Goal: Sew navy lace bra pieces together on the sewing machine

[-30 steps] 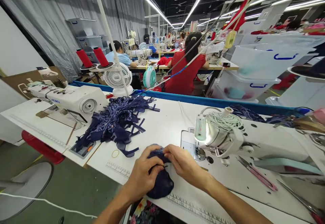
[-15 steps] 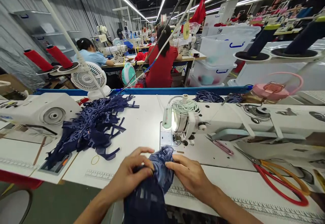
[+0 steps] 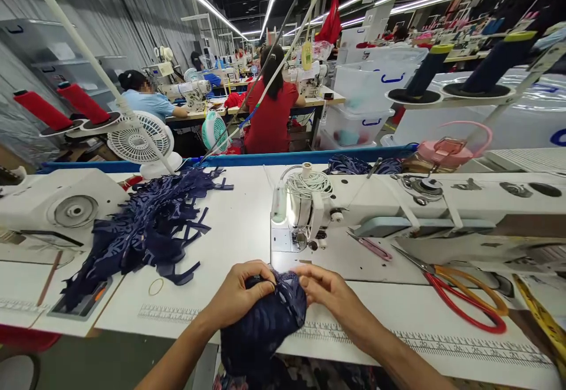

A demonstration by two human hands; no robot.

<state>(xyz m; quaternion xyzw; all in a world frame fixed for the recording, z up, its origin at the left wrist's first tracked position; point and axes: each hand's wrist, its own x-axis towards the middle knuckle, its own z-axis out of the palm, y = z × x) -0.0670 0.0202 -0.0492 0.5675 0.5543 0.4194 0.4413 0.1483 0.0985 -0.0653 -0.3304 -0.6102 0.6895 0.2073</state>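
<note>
A dark navy patterned fabric piece (image 3: 260,325) hangs between my hands over the table's front edge. My left hand (image 3: 243,293) pinches its upper edge between thumb and fingers. On the other side, my right hand (image 3: 325,290) grips the same edge with thumb and forefinger. The cloth is bunched, and its lower part drops toward my lap. Just beyond my hands is the needle area of a white sewing machine (image 3: 300,237), its lamp lit. To the left lies a heap of navy patterned pieces (image 3: 150,225) with loose straps.
Pink-handled snips (image 3: 375,248) and large scissors (image 3: 464,296) with red and orange handles lie at the right. A rubber band (image 3: 155,287) rests left of my hands. A ruler strip (image 3: 424,343) runs along the front edge. Behind the blue bar (image 3: 265,159), two people sit at machines.
My hands have drawn the fabric's edge together and shifted its folds; the light, bunched part is now turned more under. The camera view has swung slightly right.
</note>
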